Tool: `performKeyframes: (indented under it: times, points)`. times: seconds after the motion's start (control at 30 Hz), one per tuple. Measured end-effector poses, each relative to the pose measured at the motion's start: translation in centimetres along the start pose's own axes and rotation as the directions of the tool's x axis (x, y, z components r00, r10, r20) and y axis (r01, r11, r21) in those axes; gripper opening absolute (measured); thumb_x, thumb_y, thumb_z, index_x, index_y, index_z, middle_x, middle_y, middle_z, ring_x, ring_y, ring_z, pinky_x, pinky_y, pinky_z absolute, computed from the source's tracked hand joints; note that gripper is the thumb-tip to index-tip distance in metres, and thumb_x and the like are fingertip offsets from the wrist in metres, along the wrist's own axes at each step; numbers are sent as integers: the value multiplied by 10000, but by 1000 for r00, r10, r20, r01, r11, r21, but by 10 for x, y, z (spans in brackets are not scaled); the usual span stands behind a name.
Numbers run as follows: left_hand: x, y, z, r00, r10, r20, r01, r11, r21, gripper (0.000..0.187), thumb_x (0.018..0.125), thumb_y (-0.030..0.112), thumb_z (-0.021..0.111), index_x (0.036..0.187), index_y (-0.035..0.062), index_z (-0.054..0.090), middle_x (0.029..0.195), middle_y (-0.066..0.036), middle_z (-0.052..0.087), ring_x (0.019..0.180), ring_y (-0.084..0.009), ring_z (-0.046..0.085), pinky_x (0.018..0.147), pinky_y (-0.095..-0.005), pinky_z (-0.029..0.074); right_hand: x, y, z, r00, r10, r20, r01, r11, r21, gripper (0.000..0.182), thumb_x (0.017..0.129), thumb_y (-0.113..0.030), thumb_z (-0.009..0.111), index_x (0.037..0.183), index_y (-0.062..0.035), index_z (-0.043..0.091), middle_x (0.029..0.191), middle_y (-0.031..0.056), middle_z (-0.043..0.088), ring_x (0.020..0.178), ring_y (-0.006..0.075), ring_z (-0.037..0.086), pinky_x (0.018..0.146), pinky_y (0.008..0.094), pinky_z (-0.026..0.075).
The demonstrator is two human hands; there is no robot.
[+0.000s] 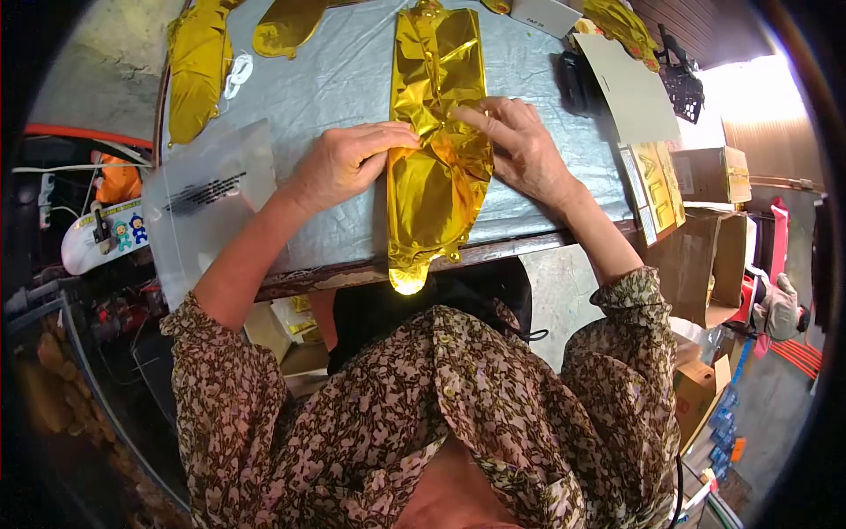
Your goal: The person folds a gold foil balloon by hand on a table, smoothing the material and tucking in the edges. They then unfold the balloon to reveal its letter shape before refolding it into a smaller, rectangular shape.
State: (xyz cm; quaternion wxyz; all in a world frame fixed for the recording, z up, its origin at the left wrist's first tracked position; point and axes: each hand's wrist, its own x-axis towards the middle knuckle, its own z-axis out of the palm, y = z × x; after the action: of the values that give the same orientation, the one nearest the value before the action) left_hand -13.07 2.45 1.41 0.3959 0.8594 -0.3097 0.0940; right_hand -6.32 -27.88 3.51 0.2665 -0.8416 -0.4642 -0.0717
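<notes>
Head view. Your left hand (pixel 345 163) rests on the left edge of the long, crinkled gold foil balloon (pixel 439 141), which lies flat and lengthwise down the middle of the grey-covered table (pixel 352 79). The fingers (pixel 392 137) of this hand are curled, their tips pressing onto the foil at its folded left margin; they do not close around it.

Your right hand (pixel 520 145) lies on the balloon's right edge, opposite the left hand. Its fingers (pixel 471 117) are extended and spread, the index tip pressing flat on the foil near the centre line; nothing is enclosed in this hand.

The balloon's far end reaches towards the table's back edge, and its near end, a narrow gold neck, hangs over the table's front edge towards your body.

Left of your left forearm, a clear plastic bag with black print (pixel 207 198) lies on the table, partly overhanging its corner. Further back on the left lies another deflated gold foil balloon (pixel 196 70), with a coil of white string (pixel 236 75) just beside it. To the right, a tan sheet of card (pixel 627 88) rests on the table, and brown cardboard boxes (pixel 714 229) stand beyond the table's right side.
</notes>
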Motion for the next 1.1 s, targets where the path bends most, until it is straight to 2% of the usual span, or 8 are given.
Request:
performKeyframes:
  times: [0.07, 0.1, 0.3, 0.47, 0.8, 0.87, 1.07, 1.1]
  points:
    - [-1, 2, 2, 1000, -5, 7, 5, 1000, -24, 340, 902, -130, 626, 1183, 26, 737, 1257, -123, 760, 1243, -310, 704, 1055, -381, 575, 6, -5, 5, 998, -66, 7, 66, 995, -80, 597, 825, -72, 798, 1402, -182, 691, 1251, 71, 661, 1097, 270, 597, 984, 394, 449]
    - [-2, 3, 3, 1000, -9, 6, 10, 1000, -24, 340, 902, -130, 626, 1183, 26, 737, 1257, -123, 760, 1243, -310, 704, 1055, -381, 575, 10, -9, 9, 995, -80, -50, 78, 996, -39, 524, 822, -122, 808, 1337, -196, 742, 1216, 58, 666, 1067, 260, 598, 967, 386, 441]
    - [-6, 9, 4, 999, -4, 41, 6, 999, -51, 374, 883, -136, 642, 1202, 38, 730, 1285, -128, 748, 1254, -312, 699, 1052, -380, 578, 6, -2, 19, 995, -98, 13, 98, 994, -37, 317, 822, -210, 800, 1135, -174, 832, 1121, 7, 694, 1016, 229, 599, 953, 374, 416]
    - [6, 11, 0, 992, 100, -81, -89, 988, 129, 383, 816, -61, 726, 1182, 54, 720, 1190, -81, 746, 1112, -261, 702, 991, -378, 568, 5, 1, 22, 996, -90, 2, 90, 996, 30, 355, 786, -191, 812, 1140, -168, 832, 1090, -15, 703, 1011, 219, 602, 949, 375, 405]
    - [4, -10, 4, 966, 258, 15, -253, 935, 248, 306, 747, -18, 774, 1033, 92, 787, 1040, -24, 776, 1036, -208, 708, 944, -375, 558, 3, 3, 15, 996, -51, 73, 44, 994, 96, 376, 760, -164, 838, 1135, -189, 836, 1095, -37, 707, 1034, 200, 589, 979, 365, 369]
    - [0, -5, 9, 984, 160, -79, -141, 968, 210, 272, 759, 12, 800, 1015, 102, 800, 972, -7, 772, 984, -201, 710, 904, -373, 536, -1, 0, 13, 996, -25, 91, 16, 995, 102, 362, 765, -166, 837, 1127, -186, 836, 1098, -38, 705, 1043, 198, 583, 995, 371, 358]
    - [-3, 13, 12, 987, -40, -153, 67, 983, 171, 311, 773, 53, 836, 1076, 108, 797, 921, -54, 733, 903, -246, 691, 816, -400, 495, -7, 0, 17, 997, 60, 45, -68, 977, 204, 323, 768, -188, 811, 1070, -83, 764, 1114, 15, 688, 1098, 230, 552, 1053, 387, 320]
    - [-3, 13, 14, 977, -78, -197, 109, 982, 152, 293, 787, 148, 876, 1063, 97, 795, 903, -68, 714, 895, -271, 681, 833, -411, 498, -7, 0, 19, 998, 53, 44, -61, 978, 201, 323, 768, -188, 811, 1070, -83, 764, 1114, 15, 688, 1098, 230, 552, 1053, 387, 320]
